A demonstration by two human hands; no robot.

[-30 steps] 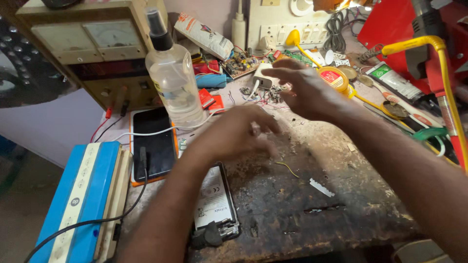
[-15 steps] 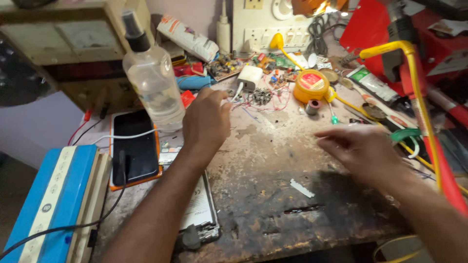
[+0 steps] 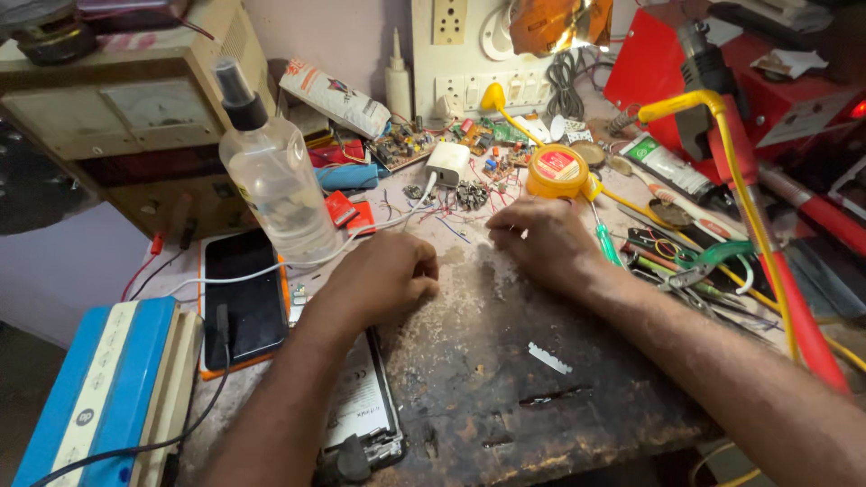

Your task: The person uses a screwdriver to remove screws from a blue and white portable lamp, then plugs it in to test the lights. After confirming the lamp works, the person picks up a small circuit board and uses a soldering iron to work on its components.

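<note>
Left hand (image 3: pixel 383 275) clenched on worn bench (image 3: pixel 505 397), right hand (image 3: pixel 541 239) loosely curled, grasping nothing visible, near yellow tin (image 3: pixel 557 171)

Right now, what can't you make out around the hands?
Head view only:
- Left hand: curled fist hides any contents.
- Right hand: palm down, fingertips' contact hidden.
- Opened phone: mostly under the left forearm.
- Circuit boards: parts too small.
- Blue case: cut by the frame edge.

A worn, scratched dark counter (image 3: pixel 505 397) holds a clear spray bottle (image 3: pixel 275 185), a black phone (image 3: pixel 242 298) in an orange case, a white charger (image 3: pixel 448 163), a yellow round tin (image 3: pixel 557 171) and scattered circuit boards (image 3: pixel 404 144).
</note>
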